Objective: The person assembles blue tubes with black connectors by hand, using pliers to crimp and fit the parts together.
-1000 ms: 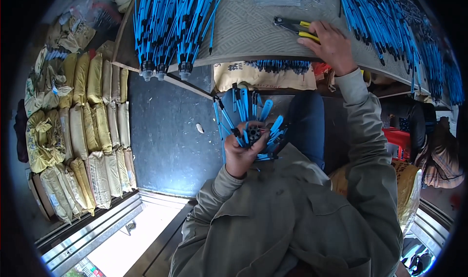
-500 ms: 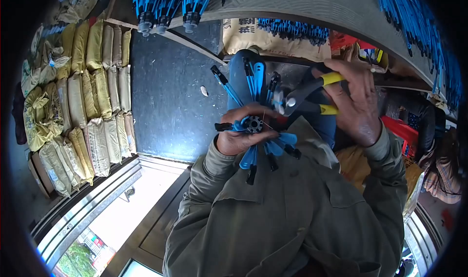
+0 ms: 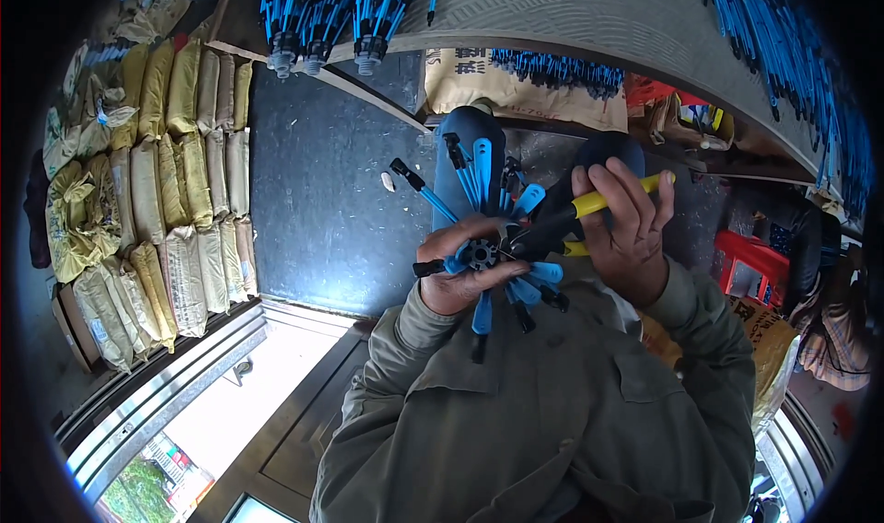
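Note:
My left hand (image 3: 451, 270) is closed round a bundle of blue ribs (image 3: 482, 162) with black ends, which fan out on all sides. At the bundle's middle a black slotted hub (image 3: 480, 254) faces up between thumb and fingers. In my right hand (image 3: 635, 238) are pliers (image 3: 545, 233) with yellow and black handles. Their jaws are at the hub's right side, close to my left fingertips and a thin wire there. The fingers partly hide the lower handle, and what lies between the jaws is too small to tell.
A wooden bench (image 3: 552, 12) runs across the far side, with blue-and-black rib bundles (image 3: 313, 17) at its left and more ribs (image 3: 783, 72) at its right. Yellowish sacks (image 3: 184, 191) are stacked at left. A red plastic stool (image 3: 750, 251) stands at right.
The pliers have come down and left, so their jaws now meet the hub's side. My right hand has lowered and its fingers have shifted on the handles. My left hand stays nearly in place.

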`<state>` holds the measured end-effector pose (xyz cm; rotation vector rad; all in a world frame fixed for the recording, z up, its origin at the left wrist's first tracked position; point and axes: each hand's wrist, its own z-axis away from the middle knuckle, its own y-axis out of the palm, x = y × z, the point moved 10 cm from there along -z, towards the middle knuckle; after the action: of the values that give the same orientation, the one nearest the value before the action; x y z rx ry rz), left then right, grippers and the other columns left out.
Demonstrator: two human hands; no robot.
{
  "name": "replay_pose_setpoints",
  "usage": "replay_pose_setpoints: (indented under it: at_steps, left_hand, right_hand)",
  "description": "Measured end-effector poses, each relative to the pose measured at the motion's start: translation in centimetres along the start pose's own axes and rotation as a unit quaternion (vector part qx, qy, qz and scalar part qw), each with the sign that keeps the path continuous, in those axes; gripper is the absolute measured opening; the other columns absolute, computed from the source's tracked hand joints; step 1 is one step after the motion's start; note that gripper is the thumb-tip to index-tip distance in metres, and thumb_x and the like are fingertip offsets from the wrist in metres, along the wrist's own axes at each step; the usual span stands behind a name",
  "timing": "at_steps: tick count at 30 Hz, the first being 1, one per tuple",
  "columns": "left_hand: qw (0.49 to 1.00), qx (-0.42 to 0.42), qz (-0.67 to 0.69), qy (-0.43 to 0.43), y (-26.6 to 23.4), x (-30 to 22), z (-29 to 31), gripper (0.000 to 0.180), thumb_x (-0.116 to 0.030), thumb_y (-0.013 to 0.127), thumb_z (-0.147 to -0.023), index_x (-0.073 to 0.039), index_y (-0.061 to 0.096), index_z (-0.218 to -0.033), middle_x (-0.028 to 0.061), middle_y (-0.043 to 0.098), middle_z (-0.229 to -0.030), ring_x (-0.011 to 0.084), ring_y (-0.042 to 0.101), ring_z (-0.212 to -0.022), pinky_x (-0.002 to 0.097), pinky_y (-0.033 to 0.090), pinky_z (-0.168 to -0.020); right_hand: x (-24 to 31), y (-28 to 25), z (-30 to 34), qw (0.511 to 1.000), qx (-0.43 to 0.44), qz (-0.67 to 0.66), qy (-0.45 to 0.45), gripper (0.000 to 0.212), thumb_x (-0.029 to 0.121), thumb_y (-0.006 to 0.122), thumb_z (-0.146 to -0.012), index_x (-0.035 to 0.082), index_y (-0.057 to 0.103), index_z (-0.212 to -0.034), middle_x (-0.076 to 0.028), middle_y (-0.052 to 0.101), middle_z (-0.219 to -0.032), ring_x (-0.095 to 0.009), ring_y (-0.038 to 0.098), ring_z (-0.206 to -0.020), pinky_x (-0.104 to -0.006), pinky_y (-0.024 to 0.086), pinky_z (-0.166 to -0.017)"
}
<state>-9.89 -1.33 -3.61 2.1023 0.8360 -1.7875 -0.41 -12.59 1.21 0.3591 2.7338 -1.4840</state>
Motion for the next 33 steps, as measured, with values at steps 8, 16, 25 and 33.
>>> replay_pose_setpoints:
  at_steps: [8,16,25,33]
  left_hand:
    - [0.999,-0.002,0.000,-0.033,-0.4,0.7,0.3,0.048,-0.019,0.083,-0.060,-0.001,0.063,-0.099,0.0096,0.067,-0.086,0.0184,0.065,-0.076,0.0267,0.050,-0.068]
    - [0.989,0.118,0.053,-0.075,1.5,-0.4,-0.8,0.060,-0.030,0.085,-0.053,0.000,0.064,-0.100,0.0081,0.066,-0.083,0.0158,0.062,-0.073,0.0263,0.049,-0.067]
    - [0.987,0.114,0.107,0.022,1.7,-0.3,-0.8,0.061,-0.035,0.083,-0.054,0.000,0.064,-0.100,0.0088,0.066,-0.085,0.0188,0.063,-0.073,0.0281,0.049,-0.067]
    - [0.965,0.233,0.114,0.046,3.7,-0.8,-1.2,0.059,-0.033,0.084,-0.052,-0.001,0.064,-0.098,0.0081,0.066,-0.086,0.0203,0.065,-0.073,0.0293,0.050,-0.066]
  right_hand:
    - [-0.2,0.4,0.3,0.996,0.003,-0.086,0.014,0.029,0.019,0.069,-0.077,0.005,0.059,-0.102,-0.005,0.052,-0.110,-0.020,0.055,-0.099,-0.0398,0.037,-0.091]
    - [-1.5,1.8,-0.7,0.805,0.380,-0.443,-0.101,0.043,0.023,0.074,-0.073,-0.001,0.055,-0.104,-0.009,0.054,-0.103,-0.025,0.058,-0.090,-0.0351,0.049,-0.068]
    - [-0.4,1.8,0.7,0.800,0.381,-0.463,0.002,0.048,0.017,0.068,-0.076,0.002,0.046,-0.116,-0.014,0.058,-0.096,-0.027,0.062,-0.081,-0.0346,0.050,-0.065]
    - [0.3,4.2,7.2,0.365,0.620,-0.668,0.189,0.065,0.016,0.076,-0.067,0.003,0.042,-0.121,-0.012,0.059,-0.088,-0.028,0.062,-0.075,-0.0362,0.049,-0.068]
